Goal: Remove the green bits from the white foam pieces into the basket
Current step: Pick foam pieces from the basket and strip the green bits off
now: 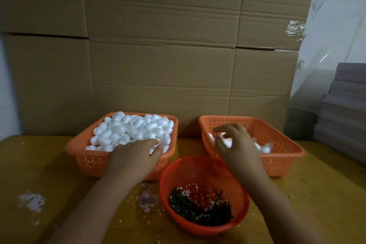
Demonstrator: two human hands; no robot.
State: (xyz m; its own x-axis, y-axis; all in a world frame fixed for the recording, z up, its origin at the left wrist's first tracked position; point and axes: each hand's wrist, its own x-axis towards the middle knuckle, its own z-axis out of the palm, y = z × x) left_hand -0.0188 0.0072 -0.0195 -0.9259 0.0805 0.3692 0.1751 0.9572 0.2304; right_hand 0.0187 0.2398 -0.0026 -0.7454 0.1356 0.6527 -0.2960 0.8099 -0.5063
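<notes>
Foam pieces (136, 128) fill the left tray (79, 148); my left hand (136, 156) rests relaxed on them. Green bits (190, 210) lie in the bowl (208, 164). Right hand (235, 144) pinches one piece over the right tray (277, 136); I'd release gently.

Wooden table (49, 164), three orange baskets (93, 162)

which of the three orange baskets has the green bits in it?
The round basket nearest the camera, between the forearms: dark green bits lie in its bottom. The two rectangular baskets behind it show only white foam pieces.
</notes>
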